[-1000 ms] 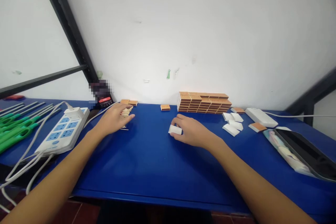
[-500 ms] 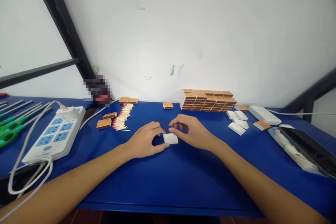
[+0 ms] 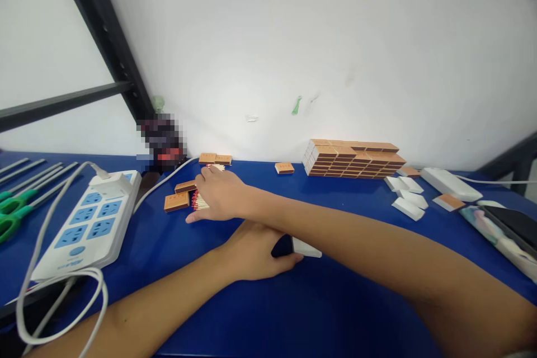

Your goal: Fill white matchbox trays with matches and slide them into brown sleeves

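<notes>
My left hand (image 3: 260, 251) is at a small white matchbox tray (image 3: 307, 247), its thumb along the near edge. My right forearm crosses above and hides the left fingers and part of the tray. Stretched over to the left, my right hand (image 3: 220, 193) lies on the row of red-tipped matches (image 3: 199, 201), thumb and fingers apart around it. Most of the matches are covered by that hand. Brown matchboxes (image 3: 177, 202) lie just left of the row, and another pair (image 3: 215, 159) sits behind it.
A stacked block of matchboxes (image 3: 354, 159) stands against the wall, with a single matchbox (image 3: 284, 168) to its left. Several white trays (image 3: 409, 210) lie at right. A corded power strip (image 3: 90, 221) and green-handled scissors (image 3: 17, 210) occupy the left side.
My right hand has moved left from beside the white tray to the matches, crossing over my left hand. The left hand stays at the tray. The view has shifted slightly.
</notes>
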